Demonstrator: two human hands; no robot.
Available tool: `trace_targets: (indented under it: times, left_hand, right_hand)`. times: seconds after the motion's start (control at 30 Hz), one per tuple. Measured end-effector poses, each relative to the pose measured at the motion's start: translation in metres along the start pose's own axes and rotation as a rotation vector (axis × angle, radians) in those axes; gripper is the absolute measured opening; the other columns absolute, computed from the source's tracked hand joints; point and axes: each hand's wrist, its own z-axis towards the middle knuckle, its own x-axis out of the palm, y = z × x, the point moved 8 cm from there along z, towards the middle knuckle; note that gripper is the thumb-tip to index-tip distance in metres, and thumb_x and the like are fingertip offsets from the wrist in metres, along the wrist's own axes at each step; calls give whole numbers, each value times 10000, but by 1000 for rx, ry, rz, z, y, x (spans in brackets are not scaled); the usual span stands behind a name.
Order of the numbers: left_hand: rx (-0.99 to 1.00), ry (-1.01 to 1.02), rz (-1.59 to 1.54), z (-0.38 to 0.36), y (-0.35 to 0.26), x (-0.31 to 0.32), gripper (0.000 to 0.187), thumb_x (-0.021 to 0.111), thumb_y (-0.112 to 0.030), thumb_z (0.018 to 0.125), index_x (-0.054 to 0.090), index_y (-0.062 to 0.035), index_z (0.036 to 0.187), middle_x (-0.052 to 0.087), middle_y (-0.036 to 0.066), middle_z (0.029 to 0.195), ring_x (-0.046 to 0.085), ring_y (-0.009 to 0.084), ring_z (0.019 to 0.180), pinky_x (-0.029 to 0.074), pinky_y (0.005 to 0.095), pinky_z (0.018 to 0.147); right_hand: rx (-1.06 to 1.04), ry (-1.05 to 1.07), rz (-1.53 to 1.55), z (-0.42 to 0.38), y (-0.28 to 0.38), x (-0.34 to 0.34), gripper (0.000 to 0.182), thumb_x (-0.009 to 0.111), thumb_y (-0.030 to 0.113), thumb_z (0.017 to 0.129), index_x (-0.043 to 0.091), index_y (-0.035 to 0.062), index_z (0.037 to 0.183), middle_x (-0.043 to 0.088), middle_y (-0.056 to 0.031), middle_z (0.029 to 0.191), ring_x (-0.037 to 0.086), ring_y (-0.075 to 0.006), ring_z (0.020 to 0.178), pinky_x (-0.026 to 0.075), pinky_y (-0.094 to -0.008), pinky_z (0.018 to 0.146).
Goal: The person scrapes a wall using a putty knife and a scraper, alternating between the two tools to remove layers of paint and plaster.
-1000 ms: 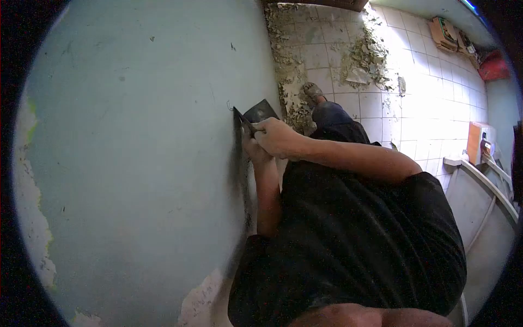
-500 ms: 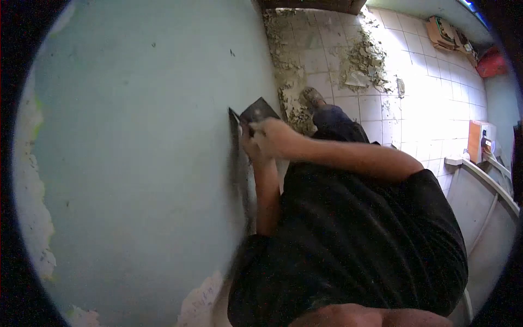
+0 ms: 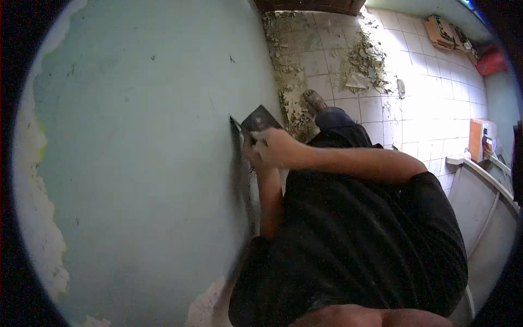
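My right hand [image 3: 282, 149] is closed on a putty knife [image 3: 261, 118] with a broad, dark, square blade, its flat face turned up toward me. Just left of it and partly behind it, my left hand [image 3: 254, 155] is closed around a second putty knife [image 3: 236, 123], whose thin dark blade shows nearly edge-on right at the wall. The two hands overlap in this view, and both handles are mostly hidden by the fingers. Beside them rises a pale green painted wall [image 3: 141, 163], with a few small dark nicks and ragged whitish bare patches along its edges.
Paint flakes and debris [image 3: 366, 62] litter the white tiled floor [image 3: 414, 106]. My shoe [image 3: 314, 100] stands among them near the wall's foot. A cardboard box [image 3: 439, 31] lies at the far right, by a red object [image 3: 491, 61]. A pale panel with a white rail [image 3: 482, 175] stands at right.
Both hands and the putty knives sit slightly lower in the view. The wall's bare left edge has shifted a little to the right as the view moved.
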Motion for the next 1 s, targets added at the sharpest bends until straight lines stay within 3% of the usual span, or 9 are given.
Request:
trace_targets:
  times: [0.07,0.13,0.17,0.23,0.33,0.63,0.83,0.87,1.0]
  left_hand:
    - [37,-206,54,-16,1,-23,347,443,-313,1052,598,-31,1182,661,108,1002,648,219,806,544,365,678]
    - [137,-139,1522,-18,13,-98,340,421,-295,1058,585,-26,1187,647,99,1003,638,210,822,537,354,715]
    - [136,-143,1522,-23,6,-67,340,421,-295,1058,585,-26,1187,647,99,1003,638,210,822,537,354,715]
    - [-31,-272,339,-29,-6,19,338,403,-289,1061,582,-31,1185,638,90,985,622,203,814,527,345,733]
    - [34,-38,149,-22,-11,17,331,400,-274,1057,582,-30,1186,634,80,973,611,195,796,523,348,727]
    - [-144,-926,704,-44,-8,-16,351,409,-312,1058,593,-32,1162,636,77,957,610,200,783,521,356,719]
    - [-118,-545,284,-21,5,-68,353,411,-324,1059,602,-38,1138,639,78,954,613,204,786,520,355,716]
    - [-111,-469,199,-13,12,-72,353,412,-326,1059,604,-39,1133,640,78,953,613,204,786,520,355,715]
    - [-55,-210,37,-16,5,-22,360,416,-344,1057,613,-47,1109,645,80,951,616,211,787,519,361,716]
  right_hand:
    - [11,18,-2,-11,15,-12,354,470,138,909,627,-89,1131,661,-307,859,687,-414,830,528,-443,779]
    - [136,73,38,1,-1,-8,358,464,135,913,625,-74,1155,656,-319,882,677,-432,862,521,-444,798]
    - [244,113,72,4,-11,-3,363,459,133,918,623,-59,1180,651,-331,905,667,-449,893,515,-445,817]
    - [116,37,13,-5,-11,5,348,464,134,917,630,-49,1163,652,-325,896,669,-447,887,521,-440,795]
    - [27,-2,-37,-5,0,-2,334,470,135,919,633,-53,1141,652,-323,884,672,-444,879,529,-434,765]
    - [97,106,-10,-5,-9,3,434,502,137,919,553,-126,1260,647,-348,935,686,-428,893,528,-430,767]
    - [195,172,34,-2,-7,3,426,509,144,905,573,-107,1243,659,-332,933,679,-432,920,526,-441,797]
    - [-81,263,-363,19,-24,26,424,495,147,911,576,-84,1256,670,-308,907,677,-436,869,529,-455,779]
    - [-35,20,-55,-5,-15,10,444,474,146,918,556,-85,1287,661,-323,903,673,-442,863,531,-455,771]
